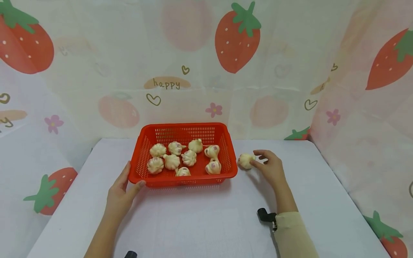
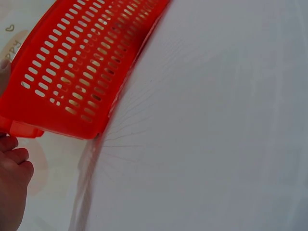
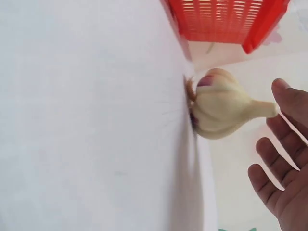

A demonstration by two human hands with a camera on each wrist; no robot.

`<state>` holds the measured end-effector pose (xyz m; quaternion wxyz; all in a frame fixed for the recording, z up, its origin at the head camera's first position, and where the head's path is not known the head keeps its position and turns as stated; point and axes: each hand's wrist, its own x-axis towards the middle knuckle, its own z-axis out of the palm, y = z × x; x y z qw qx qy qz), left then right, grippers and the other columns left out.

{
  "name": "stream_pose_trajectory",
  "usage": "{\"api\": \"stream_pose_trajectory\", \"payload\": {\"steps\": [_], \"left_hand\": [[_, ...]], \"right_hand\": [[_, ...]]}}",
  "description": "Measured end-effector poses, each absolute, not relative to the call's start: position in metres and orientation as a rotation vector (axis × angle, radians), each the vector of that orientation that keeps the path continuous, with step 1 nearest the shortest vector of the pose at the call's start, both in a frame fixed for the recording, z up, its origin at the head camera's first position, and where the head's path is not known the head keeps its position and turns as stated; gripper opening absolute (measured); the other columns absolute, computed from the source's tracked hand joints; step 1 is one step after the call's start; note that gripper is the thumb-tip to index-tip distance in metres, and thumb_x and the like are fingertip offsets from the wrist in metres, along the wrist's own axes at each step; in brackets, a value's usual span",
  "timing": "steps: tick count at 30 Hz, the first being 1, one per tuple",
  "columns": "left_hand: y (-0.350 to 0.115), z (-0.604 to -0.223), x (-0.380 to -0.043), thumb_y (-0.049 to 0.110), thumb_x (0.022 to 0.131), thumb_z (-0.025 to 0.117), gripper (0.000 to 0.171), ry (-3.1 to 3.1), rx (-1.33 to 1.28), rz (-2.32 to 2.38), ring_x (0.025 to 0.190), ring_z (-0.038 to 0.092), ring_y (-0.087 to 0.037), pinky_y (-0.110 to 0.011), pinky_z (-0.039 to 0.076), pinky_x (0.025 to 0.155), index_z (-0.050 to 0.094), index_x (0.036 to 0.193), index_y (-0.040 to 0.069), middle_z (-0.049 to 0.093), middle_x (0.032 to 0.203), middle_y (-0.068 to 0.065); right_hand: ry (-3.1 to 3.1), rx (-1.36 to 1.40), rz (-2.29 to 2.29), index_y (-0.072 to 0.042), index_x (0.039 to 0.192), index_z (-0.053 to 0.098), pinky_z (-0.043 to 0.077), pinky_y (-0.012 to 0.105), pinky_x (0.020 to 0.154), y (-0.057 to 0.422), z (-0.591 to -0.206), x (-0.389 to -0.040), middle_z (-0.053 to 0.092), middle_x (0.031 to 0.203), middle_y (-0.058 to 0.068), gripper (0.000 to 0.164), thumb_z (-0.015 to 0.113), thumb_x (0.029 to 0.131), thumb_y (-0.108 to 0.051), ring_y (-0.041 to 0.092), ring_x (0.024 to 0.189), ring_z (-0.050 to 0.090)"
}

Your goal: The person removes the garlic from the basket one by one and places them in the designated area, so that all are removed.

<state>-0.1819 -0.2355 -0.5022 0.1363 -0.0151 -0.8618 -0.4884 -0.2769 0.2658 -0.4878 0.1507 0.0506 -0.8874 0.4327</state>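
Note:
A red plastic basket (image 1: 182, 182) with slotted walls holds several garlic bulbs (image 1: 172, 162) on its floor. My left hand (image 1: 120, 197) grips its front left corner, the thumb at the front and the fingers along the left side; the left wrist view shows curled fingers (image 2: 17, 156) by the rim. One more garlic bulb (image 1: 245, 161) sits on the table just right of the basket, its stem up. Around the stem's tip my right hand (image 1: 270, 169) is spread, thumb and fingers apart; in the right wrist view its fingers (image 3: 274, 156) are loosely extended beside the bulb.
A white cloth covers the table (image 1: 193, 222). Behind and at both sides hangs a pale curtain (image 1: 200, 104) printed with strawberries, hearts and flowers. A black wrist device (image 1: 266, 215) is worn at the right sleeve (image 1: 293, 233).

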Motion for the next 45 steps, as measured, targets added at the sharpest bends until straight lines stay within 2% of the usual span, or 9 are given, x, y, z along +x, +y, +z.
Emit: {"api": "stream_pose_trajectory", "payload": {"steps": [6, 12, 17, 23, 26, 29, 33, 39, 45], "left_hand": [[-0.237, -0.503, -0.182, 0.034, 0.094, 0.075, 0.088, -2.47, -0.073, -1.438, 0.156, 0.026, -0.021, -0.002, 0.028, 0.108, 0.02, 0.163, 0.032, 0.026, 0.168, 0.005], [-0.237, -0.503, -0.181, 0.037, 0.094, 0.075, 0.089, -2.491, -0.06, -1.422, 0.156, 0.026, -0.02, -0.006, 0.03, 0.109, 0.02, 0.164, 0.03, 0.026, 0.168, 0.006], [-0.238, -0.505, -0.183, 0.033, 0.094, 0.076, 0.089, -2.461, -0.081, -1.452, 0.156, 0.026, -0.021, -0.004, 0.029, 0.109, 0.021, 0.164, 0.027, 0.026, 0.168, 0.005], [-0.237, -0.508, -0.185, 0.034, 0.094, 0.076, 0.089, -2.457, -0.09, -1.473, 0.156, 0.025, -0.022, -0.001, 0.026, 0.108, 0.021, 0.163, 0.03, 0.025, 0.169, 0.003], [-0.236, -0.506, -0.184, 0.033, 0.093, 0.077, 0.09, -2.453, -0.085, -1.474, 0.156, 0.025, -0.022, -0.002, 0.027, 0.109, 0.022, 0.164, 0.026, 0.026, 0.169, 0.002], [-0.236, -0.503, -0.183, 0.031, 0.093, 0.078, 0.091, -2.45, -0.077, -1.463, 0.156, 0.026, -0.022, -0.004, 0.027, 0.11, 0.022, 0.164, 0.025, 0.026, 0.168, 0.001], [-0.236, -0.501, -0.183, 0.033, 0.093, 0.077, 0.09, -2.465, -0.068, -1.444, 0.156, 0.026, -0.021, -0.008, 0.029, 0.113, 0.021, 0.163, 0.031, 0.026, 0.168, 0.003], [-0.236, -0.501, -0.184, 0.035, 0.093, 0.077, 0.089, -2.461, -0.077, -1.446, 0.156, 0.026, -0.02, -0.015, 0.03, 0.116, 0.022, 0.163, 0.032, 0.026, 0.168, 0.004], [-0.237, -0.503, -0.183, 0.035, 0.094, 0.076, 0.088, -2.46, -0.058, -1.46, 0.156, 0.026, -0.019, -0.015, 0.03, 0.116, 0.022, 0.163, 0.029, 0.026, 0.168, 0.005]], "right_hand": [[-2.5, 0.182, 1.26, -0.008, 0.126, 0.07, 0.052, 0.051, 0.095, 0.263, -0.47, -0.27, 0.07, 0.125, 0.008, 0.04, 0.081, 0.09, -0.021, 0.028, 0.111, 0.062], [-2.439, 0.259, 1.214, -0.01, 0.123, 0.072, 0.052, 0.048, 0.093, 0.247, -0.449, -0.262, 0.072, 0.122, 0.006, 0.035, 0.081, 0.091, -0.022, 0.025, 0.109, 0.063], [-2.376, 0.373, 1.185, -0.01, 0.119, 0.073, 0.052, 0.044, 0.091, 0.224, -0.43, -0.252, 0.073, 0.118, 0.004, 0.031, 0.081, 0.09, -0.017, 0.023, 0.108, 0.062], [-2.383, 0.44, 1.179, -0.011, 0.119, 0.073, 0.054, 0.049, 0.095, 0.195, -0.414, -0.238, 0.073, 0.118, 0.004, 0.031, 0.081, 0.089, -0.015, 0.023, 0.109, 0.061], [-2.396, 0.479, 1.225, -0.012, 0.12, 0.073, 0.054, 0.048, 0.098, 0.177, -0.405, -0.233, 0.072, 0.119, 0.004, 0.032, 0.081, 0.089, -0.016, 0.023, 0.111, 0.061], [-2.41, 0.515, 1.273, -0.015, 0.121, 0.073, 0.055, 0.048, 0.101, 0.158, -0.395, -0.233, 0.071, 0.12, 0.002, 0.032, 0.081, 0.09, -0.018, 0.021, 0.115, 0.06], [-2.413, 0.589, 1.327, -0.017, 0.121, 0.073, 0.053, 0.051, 0.105, 0.132, -0.385, -0.236, 0.072, 0.119, -0.002, 0.031, 0.08, 0.09, -0.02, 0.018, 0.12, 0.059], [-2.452, 0.709, 1.337, -0.02, 0.121, 0.073, 0.055, 0.042, 0.101, 0.095, -0.378, -0.245, 0.07, 0.12, -0.009, 0.03, 0.08, 0.091, -0.022, 0.015, 0.119, 0.06], [-2.533, 0.771, 1.333, -0.021, 0.123, 0.072, 0.054, 0.039, 0.103, 0.06, -0.377, -0.258, 0.068, 0.123, -0.01, 0.031, 0.078, 0.093, -0.027, 0.012, 0.118, 0.059]]}}
